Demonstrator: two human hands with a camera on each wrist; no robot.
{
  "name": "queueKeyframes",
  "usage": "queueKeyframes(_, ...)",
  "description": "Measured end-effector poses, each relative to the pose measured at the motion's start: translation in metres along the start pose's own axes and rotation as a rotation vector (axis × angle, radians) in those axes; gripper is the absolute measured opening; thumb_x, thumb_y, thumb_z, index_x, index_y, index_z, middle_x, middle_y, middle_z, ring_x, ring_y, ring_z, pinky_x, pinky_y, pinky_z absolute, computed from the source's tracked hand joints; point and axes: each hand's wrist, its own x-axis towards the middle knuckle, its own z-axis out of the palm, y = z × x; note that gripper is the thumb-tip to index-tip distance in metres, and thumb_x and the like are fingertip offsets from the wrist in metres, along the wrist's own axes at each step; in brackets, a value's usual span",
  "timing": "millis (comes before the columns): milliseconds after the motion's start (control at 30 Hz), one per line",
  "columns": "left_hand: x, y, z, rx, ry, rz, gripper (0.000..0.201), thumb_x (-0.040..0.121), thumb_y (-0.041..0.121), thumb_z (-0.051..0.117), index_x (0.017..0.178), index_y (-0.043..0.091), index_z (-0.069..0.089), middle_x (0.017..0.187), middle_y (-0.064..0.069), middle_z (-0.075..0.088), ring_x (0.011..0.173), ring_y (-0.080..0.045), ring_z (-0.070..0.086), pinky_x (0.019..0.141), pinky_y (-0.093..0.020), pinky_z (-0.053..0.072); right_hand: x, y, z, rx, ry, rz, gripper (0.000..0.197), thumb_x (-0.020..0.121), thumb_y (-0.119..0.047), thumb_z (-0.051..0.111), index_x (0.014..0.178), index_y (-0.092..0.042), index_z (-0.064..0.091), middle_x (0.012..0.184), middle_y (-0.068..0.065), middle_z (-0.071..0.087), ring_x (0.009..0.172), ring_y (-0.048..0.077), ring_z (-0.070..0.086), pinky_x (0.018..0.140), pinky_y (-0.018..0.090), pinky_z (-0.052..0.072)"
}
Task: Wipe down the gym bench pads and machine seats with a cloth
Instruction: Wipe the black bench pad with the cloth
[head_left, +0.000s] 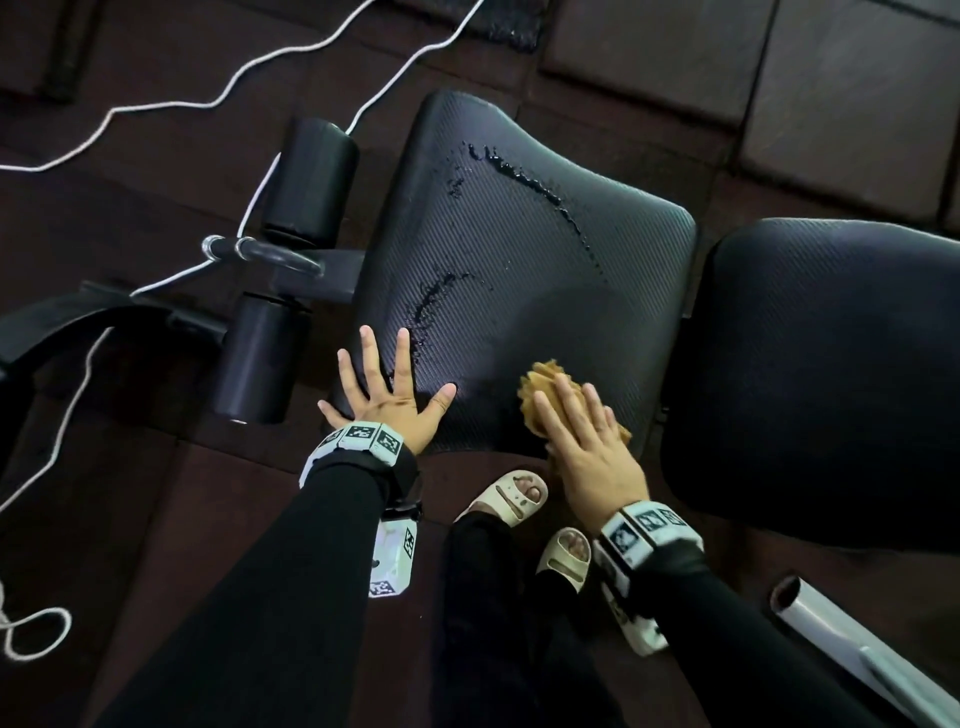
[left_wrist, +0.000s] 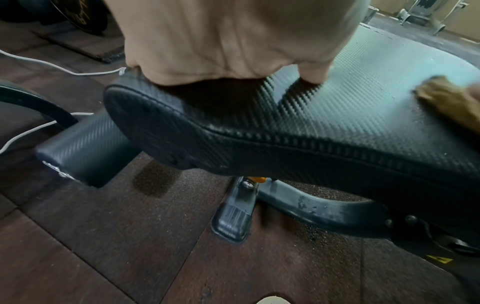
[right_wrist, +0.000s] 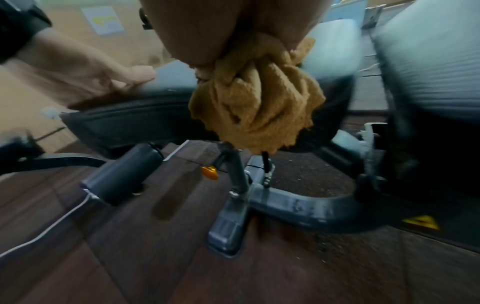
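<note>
1. Head view: left hand (head_left: 382, 397) flat, fingers spread, on the near-left corner of the black seat pad (head_left: 519, 270). Right hand (head_left: 587, 441) flat, fingers together, pressing a mustard cloth (head_left: 540, 387) onto the pad's near edge. Wet streaks (head_left: 524, 174) farther up. Back pad (head_left: 831, 374) just beside.
2. Left wrist view: palm on pad corner; foam roller (left_wrist: 85, 150) below.
3. Right wrist view: cloth bunched under the palm, hanging past the pad edge.

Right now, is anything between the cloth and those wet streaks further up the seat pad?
Nothing visible. The cloth under the right hand has bare seat pad ahead up to the wet streaks; the left hand rests off to the side.
</note>
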Motion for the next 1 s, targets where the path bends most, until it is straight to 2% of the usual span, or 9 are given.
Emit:
queueKeyframes(67,0.001,-0.001,0.001,-0.005,0.009,0.002,0.086,0.077,0.080,0.030,0.121,0.057,-0.039,0.140,0.017,-0.048,0.137,-0.021,-0.035,0.108,-0.069,-0.005,-0.009,0.024,-0.008,0.016,-0.005,0.102,0.078,0.091,-0.012,0.053,0.145,-0.030,-0.001,0.153,-0.008,-0.013,0.141,0.026,-0.008,0.113,0.044,0.006)
queueKeyframes(167,0.003,-0.002,0.002,-0.006,0.018,0.003,0.086,0.075,0.081,0.030,0.119,0.059,-0.041,0.137,0.020,-0.050,0.137,-0.021,-0.035,0.107,-0.069,-0.005,0.006,0.048,-0.029,0.058,0.040,0.243,0.062,0.099,-0.021,0.035,0.144,-0.034,-0.006,0.152,-0.010,-0.016,0.143,0.024,-0.008,0.117,0.047,0.007)
queueKeyframes(333,0.005,-0.004,0.003,-0.006,0.031,0.006,0.087,0.074,0.082,0.031,0.116,0.062,-0.043,0.130,0.024,-0.055,0.137,-0.020,-0.034,0.106,-0.069,-0.005,0.070,0.043,-0.049,0.052,0.073,0.307,0.056,0.100,-0.028,0.028,0.150,-0.027,0.002,0.157,-0.001,-0.012,0.143,0.034,-0.008,0.116,0.048,0.003)
queueKeyframes(400,0.006,-0.005,0.004,-0.010,0.028,0.005,0.087,0.073,0.082,0.031,0.115,0.063,-0.043,0.130,0.025,-0.055,0.137,-0.020,-0.034,0.106,-0.069,-0.005,0.088,0.027,-0.049,0.020,0.053,0.266,0.058,0.100,-0.029,0.032,0.150,-0.025,0.003,0.158,0.003,-0.010,0.143,0.036,-0.007,0.115,0.048,0.000)
queueKeyframes(467,0.007,-0.006,0.005,-0.013,0.030,0.001,0.087,0.072,0.083,0.031,0.115,0.064,-0.042,0.132,0.025,-0.053,0.137,-0.019,-0.034,0.106,-0.069,-0.005,0.090,0.010,-0.043,-0.006,0.025,0.147,0.059,0.098,-0.028,0.037,0.150,-0.025,0.008,0.158,0.003,-0.006,0.143,0.037,-0.005,0.114,0.049,0.001)
queueKeyframes(633,0.007,-0.006,0.005,-0.016,0.026,-0.005,0.086,0.071,0.084,0.031,0.114,0.066,-0.042,0.129,0.027,-0.054,0.138,-0.019,-0.034,0.106,-0.069,-0.006,0.043,0.007,-0.026,-0.106,-0.053,-0.179,0.061,0.096,-0.024,0.045,0.148,-0.029,0.014,0.156,-0.005,0.002,0.144,0.029,0.003,0.114,0.045,0.008)
queueKeyframes(767,0.008,-0.005,0.003,-0.008,0.002,-0.014,0.086,0.072,0.084,0.031,0.112,0.065,-0.043,0.130,0.026,-0.055,0.137,-0.019,-0.035,0.106,-0.069,-0.005,0.008,0.043,-0.034,-0.138,-0.100,-0.085,0.063,0.098,-0.027,0.040,0.146,-0.034,0.000,0.155,-0.010,-0.007,0.143,0.022,-0.006,0.115,0.042,0.008)
queueKeyframes(867,0.007,-0.004,0.004,-0.010,0.000,-0.012,0.087,0.073,0.083,0.032,0.112,0.065,-0.043,0.128,0.027,-0.056,0.137,-0.018,-0.035,0.107,-0.069,-0.005,0.002,0.053,-0.040,-0.105,-0.153,0.002,0.060,0.099,-0.034,0.029,0.143,-0.039,-0.012,0.152,-0.015,-0.021,0.141,0.018,-0.017,0.115,0.037,-0.001)
queueKeyframes(1000,0.006,-0.004,0.004,-0.016,0.001,-0.018,0.088,0.075,0.082,0.034,0.114,0.065,-0.042,0.129,0.026,-0.056,0.137,-0.018,-0.036,0.107,-0.068,-0.007,0.023,0.038,-0.041,-0.003,-0.151,0.038,0.058,0.099,-0.037,0.027,0.139,-0.046,-0.015,0.148,-0.024,-0.028,0.138,0.013,-0.025,0.112,0.034,-0.013)
